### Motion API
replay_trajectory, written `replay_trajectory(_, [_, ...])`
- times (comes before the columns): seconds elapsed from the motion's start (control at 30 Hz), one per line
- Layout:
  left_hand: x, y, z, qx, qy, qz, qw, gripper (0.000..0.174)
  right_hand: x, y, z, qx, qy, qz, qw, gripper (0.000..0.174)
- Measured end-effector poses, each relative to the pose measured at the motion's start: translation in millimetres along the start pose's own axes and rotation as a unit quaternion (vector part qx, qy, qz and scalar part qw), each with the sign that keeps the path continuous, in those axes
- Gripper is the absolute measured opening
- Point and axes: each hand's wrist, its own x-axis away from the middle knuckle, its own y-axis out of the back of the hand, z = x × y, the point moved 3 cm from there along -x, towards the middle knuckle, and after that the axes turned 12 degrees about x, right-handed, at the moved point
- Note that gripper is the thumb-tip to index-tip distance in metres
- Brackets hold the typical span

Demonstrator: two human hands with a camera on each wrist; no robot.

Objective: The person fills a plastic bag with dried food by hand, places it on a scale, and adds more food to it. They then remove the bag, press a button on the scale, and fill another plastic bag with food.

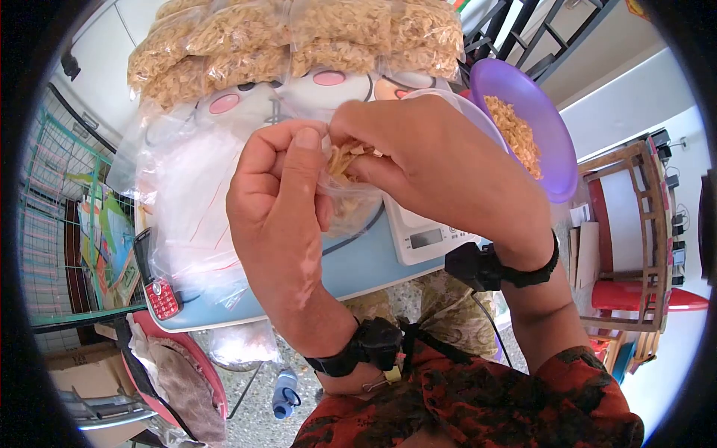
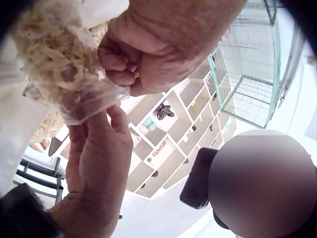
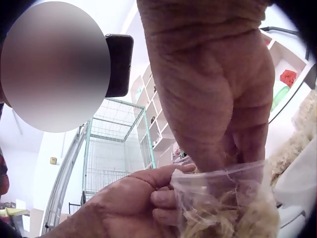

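Holding a small bag (image 1: 347,175) of clear plastic, part filled with pale dry flakes (image 1: 345,158), in the air just above and to the left of the scale (image 1: 426,237). Gripped on the side away from the scale by the left hand (image 1: 280,201), thumb and forefinger pinching the rim and the other fingers curled in below it. Gripped on the scale side by the right hand (image 1: 437,164), fingers clenched at the opposite rim. From the right wrist, seen with fingertips tucked down into the mouth among the flakes. Meeting knuckle to knuckle over the opening, with the bag's body hanging beneath.

Just beyond the scale, up and to its right: a purple bowl (image 1: 523,119), tilted, holding more of the same flakes. Behind the scale: a heap of filled bags (image 1: 299,37), stacked and sealed. Left of the scale: loose empty bags (image 1: 187,209), spread over the blue table (image 1: 358,269) under the scale. Further left of the scale, at the table's near edge: a red phone (image 1: 160,297). Well right of the scale: a wooden chair (image 1: 635,224). Below the scale, down on the floor: a bottle (image 1: 284,393). Showing in the left wrist view only: a green wire cage (image 2: 247,84); cannot tell its place from the scale.
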Motion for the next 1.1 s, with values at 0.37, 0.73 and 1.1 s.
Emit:
replay_trajectory(0.37, [-3.1,4.3,2.3,0.023,-0.005,-0.018,1.000,0.015,6.7,2.5,-4.3,-0.034,-0.017,-0.053,0.998,0.019])
replay_trajectory(0.73, [-0.4,2.7,4.4,-0.025,-0.044,-0.012,0.999,0.017,2.8,-25.3,2.8,0.045,0.047,-0.027,0.998,0.011])
replay_trajectory(1.1, [-2.0,7.5,-1.4,0.002,-0.034,-0.037,0.999,0.015,11.3,0.7,3.0,-0.105,-0.021,-0.115,0.988,0.019])
